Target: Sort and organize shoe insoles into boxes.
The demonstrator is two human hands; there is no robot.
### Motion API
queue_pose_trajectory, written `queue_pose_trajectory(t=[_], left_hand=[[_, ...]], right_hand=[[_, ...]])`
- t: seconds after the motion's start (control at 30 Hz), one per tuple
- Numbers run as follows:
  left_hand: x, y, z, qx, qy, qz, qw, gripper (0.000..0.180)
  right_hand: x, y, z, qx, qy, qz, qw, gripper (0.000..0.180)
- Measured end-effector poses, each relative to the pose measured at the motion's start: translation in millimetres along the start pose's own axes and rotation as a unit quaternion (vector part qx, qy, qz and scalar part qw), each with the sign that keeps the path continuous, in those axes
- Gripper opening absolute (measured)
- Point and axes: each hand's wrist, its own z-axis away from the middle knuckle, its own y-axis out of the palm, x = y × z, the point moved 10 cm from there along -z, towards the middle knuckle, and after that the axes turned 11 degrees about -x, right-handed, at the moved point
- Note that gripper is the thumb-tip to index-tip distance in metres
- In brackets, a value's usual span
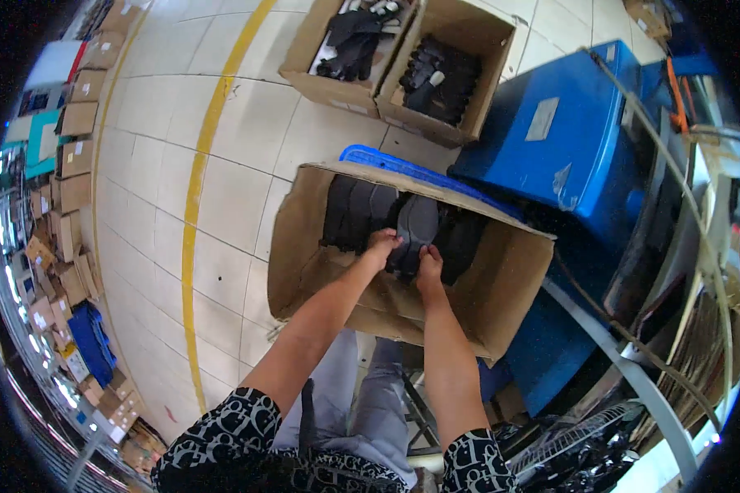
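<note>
Fingers (384, 240) of the left hand (380, 249) were curled over the left edge of a dark grey pad-shaped part (417, 226), while the right hand (428, 264) pinched its lower edge from beneath, so both hands were closed on that one piece. It stood on edge, tilted slightly, inside an open cardboard box (321, 271), at the front of a row of similar dark parts (358, 215) stacked upright along the box's far wall, toward twelve o'clock. More of those parts lay at two o'clock of the held piece, partly in shadow. Beneath the box's far rim, at twelve o'clock, a blue crate edge (403, 168) showed. At two o'clock stood a large blue bin (567, 140) with a pale label. Farther off at twelve o'clock, two more open cartons (469, 33) sat side by side on the tiled floor (247, 131), each holding black parts. A yellow line (201, 156) ran along the floor at ten o'clock, and beyond it, at nine o'clock, many small cardboard boxes (74, 156) lined the rim of the view.
</note>
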Motion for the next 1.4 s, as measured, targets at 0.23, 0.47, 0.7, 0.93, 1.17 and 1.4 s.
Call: queue_pose_trajectory(t=[0.23, 0.47, 0.7, 0.93, 1.17, 1.4], left_hand=[[-68, -24, -44, -0.022, 0.312, -0.137, 0.940, 0.026], [-104, -61, 89, 0.185, 0.263, -0.036, 0.946, 0.034], [-81, -30, 321, 0.366, 0.291, -0.327, 0.821, 0.022], [91, 25, 669, 0.698, 0.226, -0.555, 0.393, 0.027], [278, 76, 820, 0.722, 0.260, -0.558, 0.317, 0.043], [340, 165, 830, 0.509, 0.672, -0.479, 0.243, 0.055]], right_hand=[[38, 61, -13, -0.085, -0.162, 0.254, 0.950, 0.024], [185, -62, 204, 0.001, -0.383, 0.163, 0.909, 0.023], [206, -404, 620, 0.295, -0.305, -0.063, 0.903, 0.043], [-86, -720, 644, -0.730, -0.121, 0.023, 0.672, 0.058], [-123, -752, 591, -0.678, 0.046, 0.116, 0.725, 0.062], [-175, -766, 614, -0.613, -0.180, -0.301, 0.708, 0.021]])
